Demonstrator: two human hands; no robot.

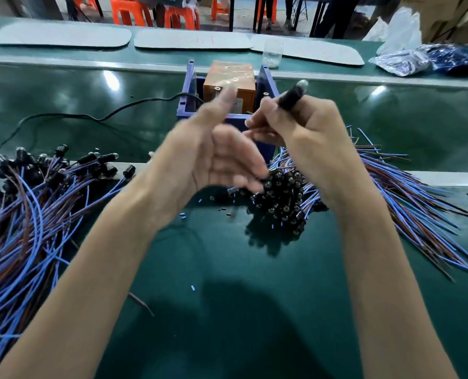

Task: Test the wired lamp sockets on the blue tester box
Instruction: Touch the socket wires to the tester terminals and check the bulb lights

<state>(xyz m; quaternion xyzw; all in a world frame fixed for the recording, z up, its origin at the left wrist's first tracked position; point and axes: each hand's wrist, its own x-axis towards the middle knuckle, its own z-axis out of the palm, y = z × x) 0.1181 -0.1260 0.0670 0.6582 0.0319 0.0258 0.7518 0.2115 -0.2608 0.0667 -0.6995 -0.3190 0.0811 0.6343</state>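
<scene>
Standing toward the far edge of the dark green bench (227,283), roughly midway along it: one open-topped blue plastic tester box (266,80), with an orange block wrapped in clear film (228,77) set between its walls.

Black cylindrical lamp socket with a clear bulb tip (291,95): one, gripped in the right hand (309,135), fingers curled round its body, bulb end pointing up and away, just in front of the box's right wall.

Left hand (208,154): holds nothing, fingers loose and slightly bent, thumb raised, just beside the right hand and in front of the box; blurred.

Heap of black sockets with blue and brown wires (282,198): under the right hand, the wires fanning toward the right edge of the bench.

Second heap of like wired sockets (33,203): along the left edge, wires trailing toward the near-left corner.

Black power cable (63,116): runs from the box toward the left edge.

Short blue and dark wire offcuts (192,288): scattered between the two heaps.

Far edge: clear plastic cup (272,54), pale grey flat mats (194,39), clear plastic bags of dark parts (407,61) at the far-right corner.

Beyond the bench: orange plastic stools (129,12).
</scene>
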